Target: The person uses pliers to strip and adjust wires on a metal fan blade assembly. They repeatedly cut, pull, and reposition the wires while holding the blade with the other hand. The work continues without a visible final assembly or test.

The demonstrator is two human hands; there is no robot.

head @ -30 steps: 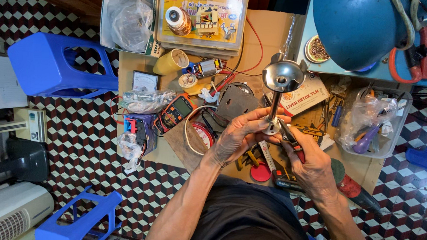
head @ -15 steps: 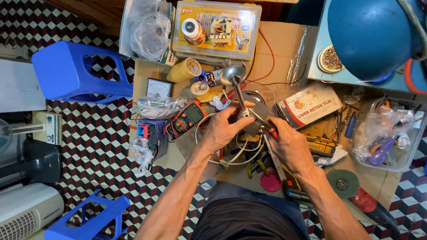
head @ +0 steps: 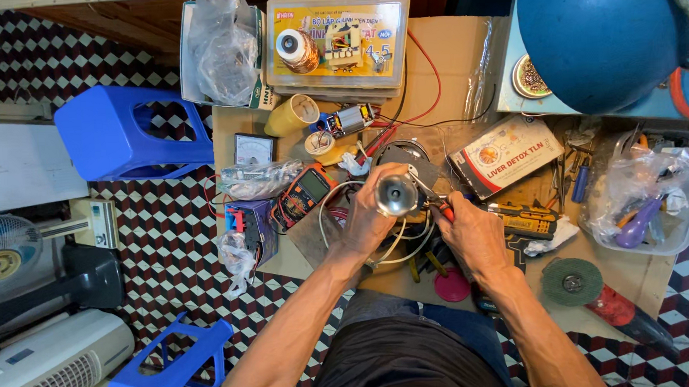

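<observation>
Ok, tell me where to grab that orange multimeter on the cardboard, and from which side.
Take the orange multimeter across its two long edges, about mid-body, coming straight down from above. It lies flat, face up and slanted, so its long sides are the narrow span. A plastic bag lies against its upper left end and the left hand is close on its right, so coming in from the side looks crowded.

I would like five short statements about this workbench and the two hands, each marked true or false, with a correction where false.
1. The left hand grips a shiny metal part. True.
2. The right hand holds red-handled pliers against that part. True.
3. The multimeter lies to the right of both hands. False: it lies to their left.
4. The stool near the bench is green. False: it is blue.
5. A clear plastic case sits at the far edge of the bench. True.
</observation>
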